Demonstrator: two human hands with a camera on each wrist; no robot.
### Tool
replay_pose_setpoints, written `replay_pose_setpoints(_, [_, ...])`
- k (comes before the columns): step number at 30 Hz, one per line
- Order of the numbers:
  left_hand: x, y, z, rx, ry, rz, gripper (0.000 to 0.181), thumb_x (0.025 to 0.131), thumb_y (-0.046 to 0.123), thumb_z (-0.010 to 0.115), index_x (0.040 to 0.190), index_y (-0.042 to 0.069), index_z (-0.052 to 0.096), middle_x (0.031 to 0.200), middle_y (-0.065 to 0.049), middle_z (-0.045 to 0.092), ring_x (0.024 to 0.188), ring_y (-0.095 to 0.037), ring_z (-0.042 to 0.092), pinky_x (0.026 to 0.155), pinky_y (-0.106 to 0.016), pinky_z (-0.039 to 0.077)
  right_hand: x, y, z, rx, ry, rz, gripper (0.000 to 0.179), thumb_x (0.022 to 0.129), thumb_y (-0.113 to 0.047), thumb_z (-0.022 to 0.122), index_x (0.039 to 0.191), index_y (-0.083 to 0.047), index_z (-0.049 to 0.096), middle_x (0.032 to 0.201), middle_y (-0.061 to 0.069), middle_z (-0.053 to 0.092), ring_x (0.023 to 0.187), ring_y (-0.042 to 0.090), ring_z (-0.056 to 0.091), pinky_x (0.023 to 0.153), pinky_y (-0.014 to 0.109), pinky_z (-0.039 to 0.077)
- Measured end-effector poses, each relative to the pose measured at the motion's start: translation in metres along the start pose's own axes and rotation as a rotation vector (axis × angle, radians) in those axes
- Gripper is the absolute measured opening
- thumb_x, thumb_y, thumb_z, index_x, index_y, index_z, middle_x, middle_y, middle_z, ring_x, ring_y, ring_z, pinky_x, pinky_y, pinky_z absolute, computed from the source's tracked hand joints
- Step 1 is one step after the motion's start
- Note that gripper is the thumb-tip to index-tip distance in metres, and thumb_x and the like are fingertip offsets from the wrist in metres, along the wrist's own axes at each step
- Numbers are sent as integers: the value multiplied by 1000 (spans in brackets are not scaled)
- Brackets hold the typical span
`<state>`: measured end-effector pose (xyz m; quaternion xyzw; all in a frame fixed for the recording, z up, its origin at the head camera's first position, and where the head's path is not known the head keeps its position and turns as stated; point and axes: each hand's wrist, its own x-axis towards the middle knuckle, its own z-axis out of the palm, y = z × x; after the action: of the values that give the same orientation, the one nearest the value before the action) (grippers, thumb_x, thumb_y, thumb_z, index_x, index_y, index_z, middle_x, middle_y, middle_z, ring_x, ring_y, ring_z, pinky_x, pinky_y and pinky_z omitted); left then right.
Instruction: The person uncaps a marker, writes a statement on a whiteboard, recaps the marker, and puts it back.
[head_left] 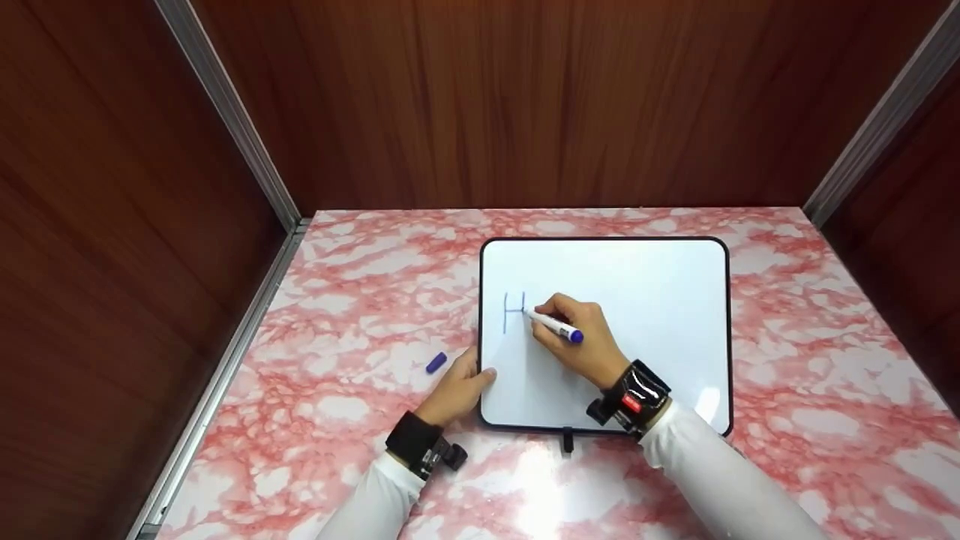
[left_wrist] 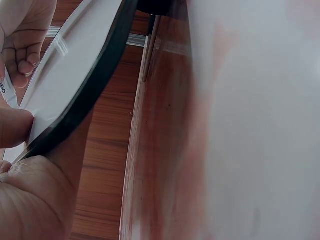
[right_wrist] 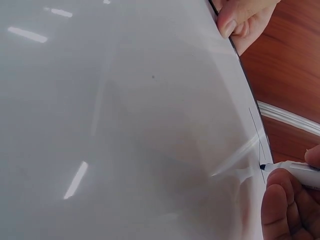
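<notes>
Right hand: pinches the white marker [head_left: 555,325] between thumb and fingers; this hand [head_left: 589,345] is over the whiteboard.
Marker: slants from the right hand's fingertips, tip touching the board up and left of them, blue end toward the palm.
Whiteboard [head_left: 645,277]: under the right hand, reaching beyond it on every side.
Blue strokes [head_left: 505,313]: just left of the right fingertips, H-like, meeting the marker tip.
Left hand [head_left: 456,390]: grips the board's left edge, thumb on the face; its other fingers are partly hidden by the board.
Blue cap [head_left: 436,363]: lies on the marbled table [head_left: 360,300], just left of the left hand.
Black tab [head_left: 568,440]: at the board's near edge, below the right hand.
In the way: the right wrist strap [head_left: 643,394] and white sleeve [head_left: 727,472] cover part of that edge.
</notes>
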<state>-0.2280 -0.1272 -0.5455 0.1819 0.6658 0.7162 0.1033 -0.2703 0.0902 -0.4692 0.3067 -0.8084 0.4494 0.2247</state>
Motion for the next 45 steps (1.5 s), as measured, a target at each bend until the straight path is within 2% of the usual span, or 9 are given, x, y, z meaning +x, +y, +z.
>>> replay_pose_setpoints(9, [0, -1, 1, 6, 3, -5, 44, 95, -5, 40, 139, -6, 42, 129, -21, 57, 112, -29, 59, 93, -41, 50, -4, -3, 0, 9, -46, 22, 5, 79, -8, 72, 83, -10, 70, 77, -7, 69, 57, 7, 54, 48, 24, 45])
replay_pose_setpoints(17, [-1, -1, 1, 2, 19, -28, 44, 96, -4, 41, 140, -6, 41, 129, -22, 56, 113, -30, 58, 93, -41, 50, -9, -4, -1, 13, -63, 2, 6, 78, -8, 73, 81, -10, 69, 76, -6, 69, 56, 7, 54, 47, 25, 45])
replay_pose_setpoints(25, [0, 2, 0, 5, 18, -30, 44, 96, -3, 42, 141, -2, 42, 130, -18, 57, 112, -28, 59, 92, -40, 51, -11, -5, -1, -2, -97, 19, 6, 78, -9, 73, 81, -12, 68, 74, -10, 67, 56, 6, 53, 47, 24, 44])
replay_pose_setpoints(33, [1, 2, 0, -6, -6, -3, 45, 96, -6, 40, 140, -6, 40, 129, -22, 57, 113, -29, 58, 91, -41, 51, -11, -8, -2, 0, -118, 27, 6, 76, -8, 71, 79, -13, 69, 70, -13, 65, 53, 6, 51, 45, 24, 42])
replay_pose_setpoints(40, [0, 2, 0, 9, 2, -7, 43, 96, -5, 41, 139, -6, 42, 129, -21, 57, 112, -29, 58, 92, -41, 51, -13, -7, -2, 1, -124, 40, 6, 77, -9, 72, 80, -12, 69, 71, -12, 65, 55, 6, 52, 46, 25, 43])
replay_pose_setpoints(45, [-1, 2, 1, 14, 5, 2, 45, 95, -6, 41, 140, -5, 41, 129, -21, 57, 114, -29, 58, 94, -40, 50, -17, -6, -1, 17, -99, 7, 7, 77, -8, 72, 82, -12, 69, 72, -12, 66, 54, 6, 52, 45, 23, 43])
